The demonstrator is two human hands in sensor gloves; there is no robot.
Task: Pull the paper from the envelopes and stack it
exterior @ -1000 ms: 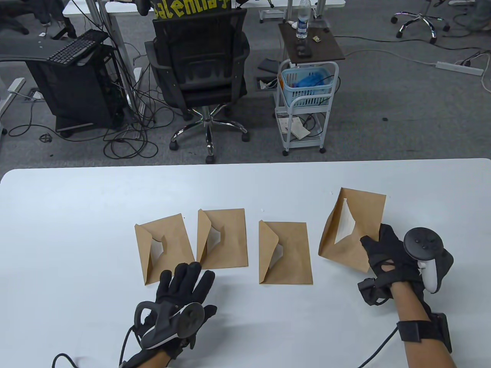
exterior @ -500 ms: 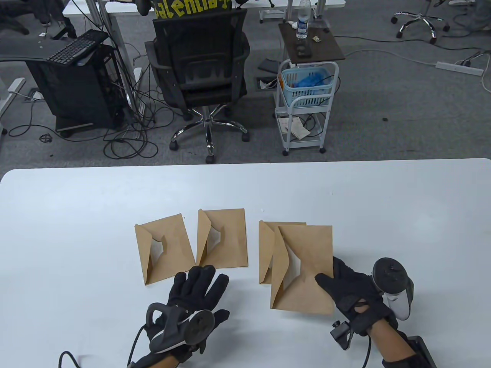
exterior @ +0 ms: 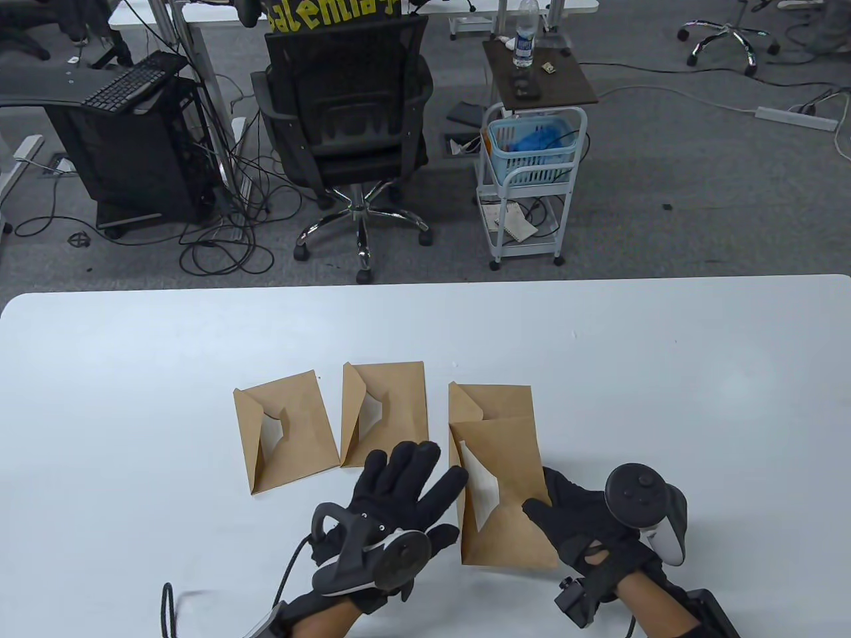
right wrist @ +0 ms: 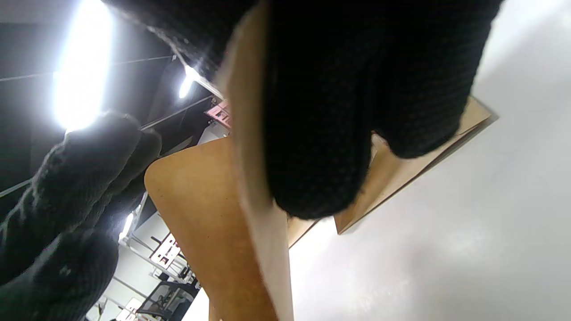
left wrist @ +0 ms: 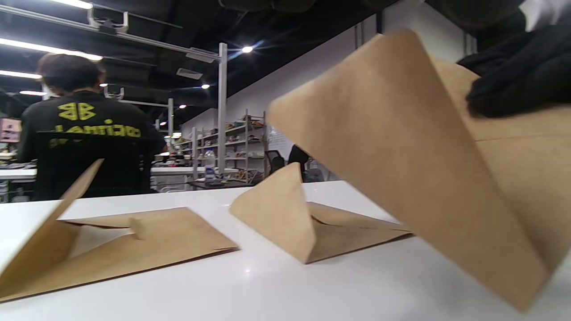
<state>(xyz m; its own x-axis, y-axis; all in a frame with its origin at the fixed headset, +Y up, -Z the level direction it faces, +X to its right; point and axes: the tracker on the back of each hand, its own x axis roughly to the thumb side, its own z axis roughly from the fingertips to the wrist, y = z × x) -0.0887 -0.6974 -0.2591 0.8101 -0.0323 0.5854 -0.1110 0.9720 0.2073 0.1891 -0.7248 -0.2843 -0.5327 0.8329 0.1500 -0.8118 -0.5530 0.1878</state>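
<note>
My right hand grips a brown envelope by its right edge and holds it raised over the near end of another envelope. White paper shows in its open flap. My left hand is open with fingers spread, just left of the held envelope's flap; I cannot tell whether it touches. In the left wrist view the held envelope hangs tilted above the table. In the right wrist view my right fingers lie across the envelope.
Two more brown envelopes lie flat to the left on the white table, each with its flap open. They also show in the left wrist view. Beyond the far edge stand a chair and a cart.
My right hand has carried the envelope from the right side leftward and nearer, over the third envelope. My left hand has moved right toward it.
</note>
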